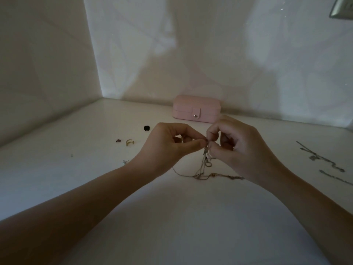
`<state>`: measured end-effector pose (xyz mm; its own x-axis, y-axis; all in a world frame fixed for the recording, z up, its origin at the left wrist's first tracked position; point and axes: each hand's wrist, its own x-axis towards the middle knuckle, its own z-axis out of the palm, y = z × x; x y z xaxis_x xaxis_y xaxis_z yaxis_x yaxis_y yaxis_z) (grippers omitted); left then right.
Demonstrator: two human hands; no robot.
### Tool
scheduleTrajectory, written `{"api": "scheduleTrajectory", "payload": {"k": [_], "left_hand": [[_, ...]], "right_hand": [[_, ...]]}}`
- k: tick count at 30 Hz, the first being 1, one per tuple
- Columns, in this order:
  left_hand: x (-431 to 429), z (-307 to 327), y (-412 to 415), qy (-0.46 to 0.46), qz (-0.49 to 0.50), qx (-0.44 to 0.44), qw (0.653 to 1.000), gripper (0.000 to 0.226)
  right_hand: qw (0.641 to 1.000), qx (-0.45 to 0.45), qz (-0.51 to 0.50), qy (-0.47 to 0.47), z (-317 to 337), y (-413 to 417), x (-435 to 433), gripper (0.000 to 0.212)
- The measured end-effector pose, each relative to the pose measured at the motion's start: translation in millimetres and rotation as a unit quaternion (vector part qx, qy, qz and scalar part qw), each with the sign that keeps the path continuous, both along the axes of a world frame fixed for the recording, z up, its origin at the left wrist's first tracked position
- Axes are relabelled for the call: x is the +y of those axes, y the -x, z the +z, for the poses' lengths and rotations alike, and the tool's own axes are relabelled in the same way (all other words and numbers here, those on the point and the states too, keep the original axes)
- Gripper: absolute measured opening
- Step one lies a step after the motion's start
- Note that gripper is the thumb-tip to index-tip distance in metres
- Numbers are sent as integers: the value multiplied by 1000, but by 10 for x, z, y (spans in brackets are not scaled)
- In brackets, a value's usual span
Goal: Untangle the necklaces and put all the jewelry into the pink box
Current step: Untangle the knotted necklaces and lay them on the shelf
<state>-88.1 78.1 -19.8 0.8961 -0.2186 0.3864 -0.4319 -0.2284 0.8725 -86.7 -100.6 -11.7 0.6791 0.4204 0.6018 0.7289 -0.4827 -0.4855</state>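
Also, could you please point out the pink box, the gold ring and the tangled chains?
pink box (196, 103): head view, closed lid.
gold ring (129, 142): head view, its band.
tangled chains (199, 176): head view, part on table.

both hands' fingers (198, 144) pinching tangled necklaces (205, 169), closed pink box (196, 109) behind

No readable txt, labels, nos. or signs anywhere in view.

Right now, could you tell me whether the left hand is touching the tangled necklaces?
Touching. The head view shows the left hand pinching the necklaces at the knot, opposite the right hand.
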Motion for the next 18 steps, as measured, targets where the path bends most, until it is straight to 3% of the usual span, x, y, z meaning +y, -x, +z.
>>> {"api": "scheduleTrajectory", "payload": {"k": [5,11,14,18], "left_hand": [[22,33,-10,-18,-4,14,1000,7],[39,81,30,-132,-10,-39,990,10],[40,69,30,-140,-16,-38,989,10],[45,51,27,-145,-1,-46,988,15]], "right_hand": [[997,68,27,-32,0,7,10,15],[974,199,69,-83,-29,-24,16,3],[978,183,65,-75,-37,-33,13,5],[999,47,17,9,-50,-3,38,14]]}}
